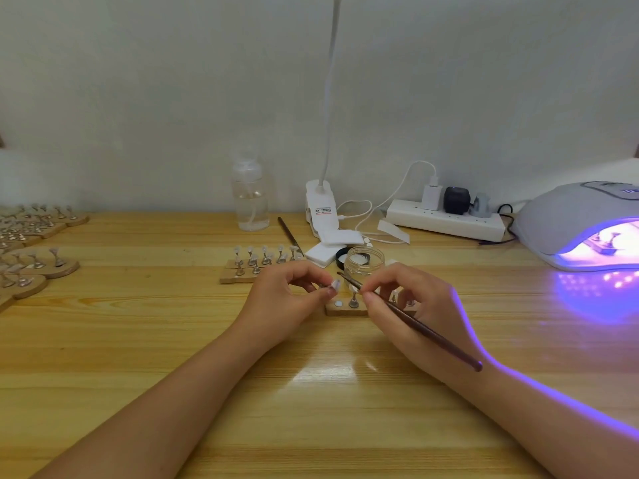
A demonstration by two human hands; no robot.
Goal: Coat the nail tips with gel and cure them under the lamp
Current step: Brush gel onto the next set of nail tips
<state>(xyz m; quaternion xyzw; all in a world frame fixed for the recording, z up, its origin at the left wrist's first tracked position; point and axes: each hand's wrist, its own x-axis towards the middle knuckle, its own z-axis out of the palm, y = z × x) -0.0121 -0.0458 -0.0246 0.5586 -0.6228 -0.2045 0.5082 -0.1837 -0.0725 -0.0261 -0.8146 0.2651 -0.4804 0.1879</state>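
My left hand (288,299) pinches a small metal stand with a clear nail tip (334,284) on it, held just above a wooden holder block (345,310). My right hand (411,305) grips a dark brown brush (415,323), its bristle end pointing at the nail tip. One more stand is upright on that block, and others show behind my right hand. An open clear gel jar (365,262) sits just behind the block. The curing lamp (584,223) glows violet at the far right with a holder inside.
A wooden holder with several nail tips (257,264) lies left of the jar. More holders crowd the left table edge (31,257). A clear bottle (250,198), clip lamp base (321,209), power strip (446,219), white pads, jar lid and a second brush (289,235) stand behind.
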